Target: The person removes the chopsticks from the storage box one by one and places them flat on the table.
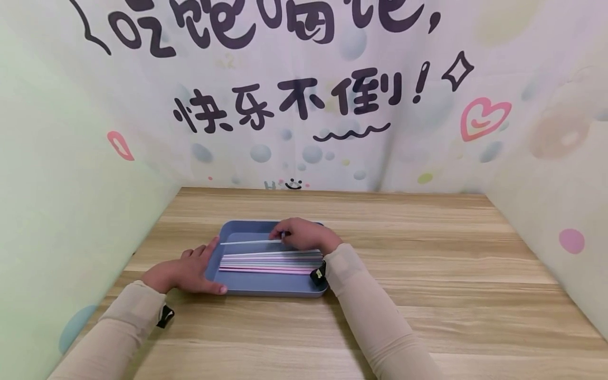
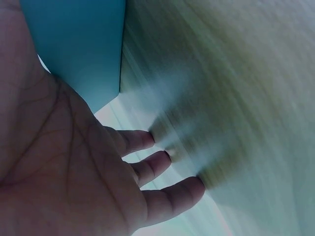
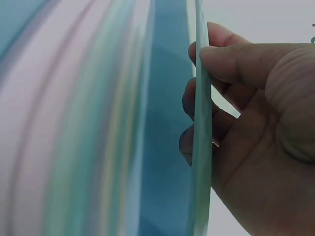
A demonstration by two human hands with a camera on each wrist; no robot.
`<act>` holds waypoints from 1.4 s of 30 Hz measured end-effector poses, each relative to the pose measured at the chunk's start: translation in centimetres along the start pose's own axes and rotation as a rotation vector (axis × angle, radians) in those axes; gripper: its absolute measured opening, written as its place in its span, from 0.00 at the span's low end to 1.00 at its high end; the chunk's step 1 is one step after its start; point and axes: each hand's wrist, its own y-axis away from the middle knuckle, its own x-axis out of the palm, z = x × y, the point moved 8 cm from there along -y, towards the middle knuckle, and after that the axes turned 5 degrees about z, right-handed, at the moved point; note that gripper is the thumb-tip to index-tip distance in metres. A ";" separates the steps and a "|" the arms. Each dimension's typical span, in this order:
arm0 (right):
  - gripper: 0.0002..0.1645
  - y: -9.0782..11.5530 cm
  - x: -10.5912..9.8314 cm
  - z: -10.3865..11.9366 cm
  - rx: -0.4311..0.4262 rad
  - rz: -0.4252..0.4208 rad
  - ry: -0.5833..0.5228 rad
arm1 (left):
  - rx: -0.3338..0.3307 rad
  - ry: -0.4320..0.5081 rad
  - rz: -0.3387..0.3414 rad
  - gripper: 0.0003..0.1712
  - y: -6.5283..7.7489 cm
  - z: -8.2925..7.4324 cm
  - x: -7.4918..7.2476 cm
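Observation:
A shallow blue-grey tray [image 1: 273, 292] lies on the table with several thin pastel sticks [image 1: 271, 262] side by side in it. My right hand [image 1: 304, 234], over the tray's far right part, pinches one thin pale stick [image 1: 249, 242] between thumb and fingers. This stick, pale green in the right wrist view [image 3: 203, 147], lies apart from the others, toward the far side. Against the tray's left end rests my left hand [image 1: 190, 272], fingers spread along the rim and thumb at the near corner. In the left wrist view, its palm [image 2: 64, 147] is beside the tray's wall [image 2: 78, 44].
The tray stands on a wood-grain table [image 1: 451, 274]. A printed white backdrop [image 1: 304, 105] rises behind the table, and pale side walls [image 1: 62, 174] stand to the left and right. Black wrist cameras [image 1: 165, 316] sit on both sleeves.

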 end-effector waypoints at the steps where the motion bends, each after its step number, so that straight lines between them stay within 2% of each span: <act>1: 0.20 0.1 -0.2 0.2 -0.005 -0.003 0.002 | 0.001 -0.002 -0.002 0.74 0.0 0.0 0.0; 9: 0.22 0.9 -1.5 1.5 -0.050 -0.018 0.022 | 0.016 -0.010 -0.016 0.74 0.2 -0.1 -0.2; 14: 0.22 2.2 -2.0 1.6 -0.050 -0.016 0.024 | 0.017 -0.005 -0.010 0.74 0.2 -0.1 0.0; 35: 0.20 10.3 -3.7 -3.2 0.083 -0.082 0.036 | -0.009 0.003 0.009 0.74 0.5 -0.2 -0.1; 42: 0.18 12.6 -3.9 -4.5 0.074 -0.098 -0.009 | -0.011 0.002 0.009 0.74 0.4 -0.1 0.0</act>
